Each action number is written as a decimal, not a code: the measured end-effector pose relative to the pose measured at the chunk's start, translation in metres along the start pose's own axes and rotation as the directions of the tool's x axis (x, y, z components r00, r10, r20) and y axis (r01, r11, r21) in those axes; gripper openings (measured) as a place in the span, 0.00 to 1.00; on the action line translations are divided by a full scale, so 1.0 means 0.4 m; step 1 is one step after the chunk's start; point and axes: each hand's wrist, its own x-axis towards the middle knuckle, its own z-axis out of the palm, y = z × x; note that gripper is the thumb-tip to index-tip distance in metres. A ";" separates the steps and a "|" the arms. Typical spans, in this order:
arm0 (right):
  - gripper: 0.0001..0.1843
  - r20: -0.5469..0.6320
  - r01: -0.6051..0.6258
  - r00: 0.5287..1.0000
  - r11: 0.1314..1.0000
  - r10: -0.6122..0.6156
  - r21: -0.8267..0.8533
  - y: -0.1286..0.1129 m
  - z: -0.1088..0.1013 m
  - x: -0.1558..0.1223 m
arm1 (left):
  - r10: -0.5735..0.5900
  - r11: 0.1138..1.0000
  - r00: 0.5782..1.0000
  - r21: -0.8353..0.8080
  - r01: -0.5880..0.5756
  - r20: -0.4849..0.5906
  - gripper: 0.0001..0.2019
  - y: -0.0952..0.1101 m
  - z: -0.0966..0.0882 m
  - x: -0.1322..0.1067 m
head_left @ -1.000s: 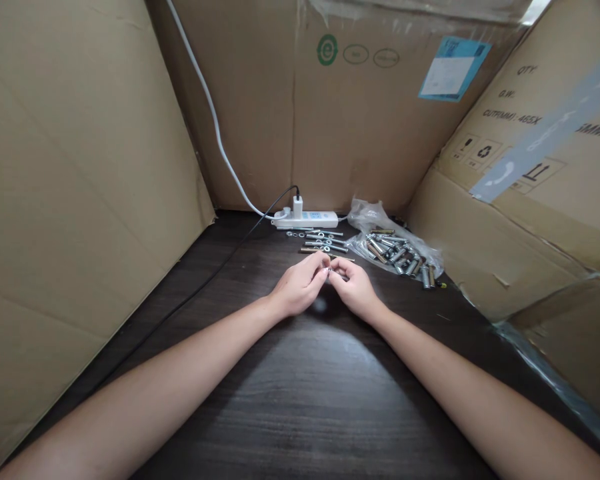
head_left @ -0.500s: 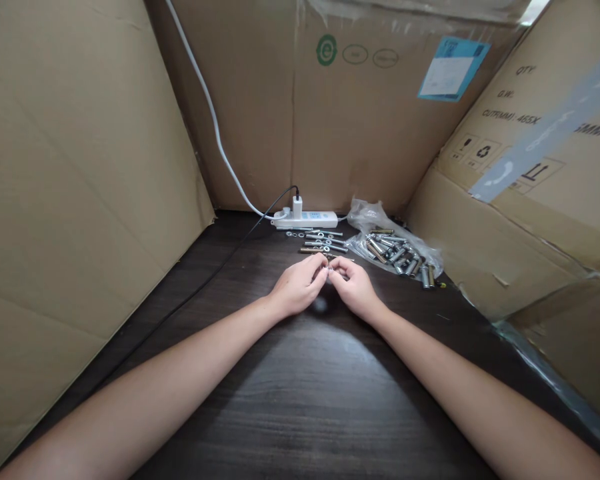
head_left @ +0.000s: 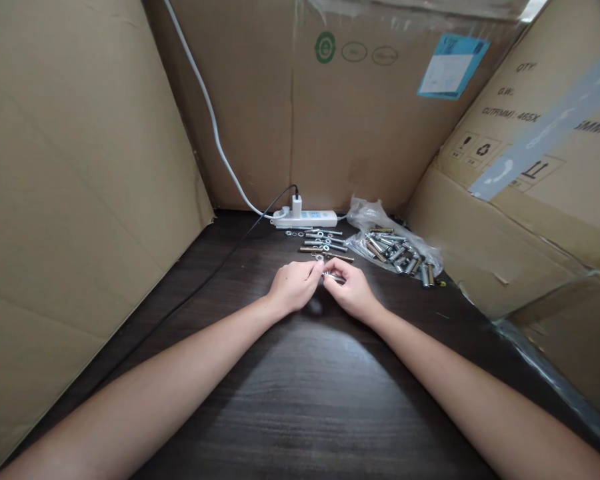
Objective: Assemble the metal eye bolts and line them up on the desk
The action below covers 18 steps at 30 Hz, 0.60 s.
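Note:
My left hand [head_left: 295,287] and my right hand [head_left: 351,288] meet fingertip to fingertip above the dark table. Within the curled fingers of my right hand lies a silvery metal bolt [head_left: 335,277], mostly covered. The fingers of my left hand pinch together at the bolt's left end; what they grip there is hidden. Just beyond the fingertips, a flat washer [head_left: 319,258] rests on the table. Behind it lie several long bolts [head_left: 325,244] in rough rows, with small washers and rings [head_left: 294,234] among them.
At the back right, a clear plastic bag [head_left: 367,213] lies under a heap of metal sleeve anchors [head_left: 403,255]. A white power strip [head_left: 313,218] with a plugged-in charger sits at the back. A black cable [head_left: 200,287] crosses the left side. Cardboard boxes [head_left: 240,100] wall three sides.
My left hand has turned slightly, its fingers closing closer together. More of the silvery bolt shows in my right hand. The washer beyond the fingertips has come into view.

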 end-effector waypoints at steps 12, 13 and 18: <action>0.06 -0.002 -0.059 0.998 0.993 0.059 0.099 0.011 -0.002 0.009 | 0.177 0.974 0.984 -0.153 -0.170 0.032 0.06 0.017 -0.009 -0.010; 0.07 -0.003 -0.057 0.998 0.994 0.058 0.094 0.010 -0.002 0.009 | 0.180 0.974 0.983 -0.147 -0.173 0.034 0.06 0.016 -0.009 -0.011; 0.09 -0.007 -0.040 0.999 0.996 0.040 0.081 0.001 -0.002 0.005 | 0.177 0.981 0.984 -0.090 -0.173 0.036 0.11 0.005 0.001 -0.005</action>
